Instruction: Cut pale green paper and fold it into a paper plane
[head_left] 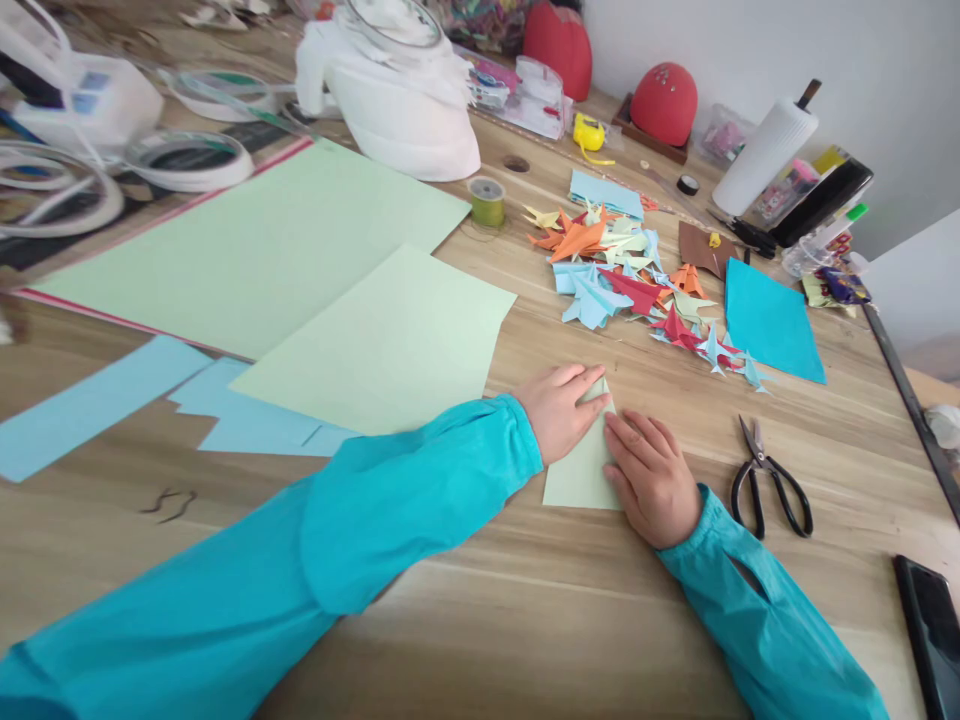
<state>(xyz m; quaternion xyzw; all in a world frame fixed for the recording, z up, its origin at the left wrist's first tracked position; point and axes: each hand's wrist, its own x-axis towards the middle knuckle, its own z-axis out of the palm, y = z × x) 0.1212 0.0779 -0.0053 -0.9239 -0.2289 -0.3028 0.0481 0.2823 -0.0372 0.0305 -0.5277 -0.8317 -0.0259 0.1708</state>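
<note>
A small pale green piece of paper with a pointed, folded top lies on the wooden table in front of me. My left hand rests on its upper left part, fingers stretched out and slightly apart across the folded tip. Along the right edge, my right hand lies with extended fingertips pressing on the same paper. Part of the sheet is hidden beneath both hands. To the right of my right hand are black-handled scissors, blades slightly apart.
Large pale green sheets and blue paper strips lie left. Folded paper shapes in several colours are heaped beyond my hands, beside a turquoise paper stack. A thread spool stands farther back. A phone lies at right.
</note>
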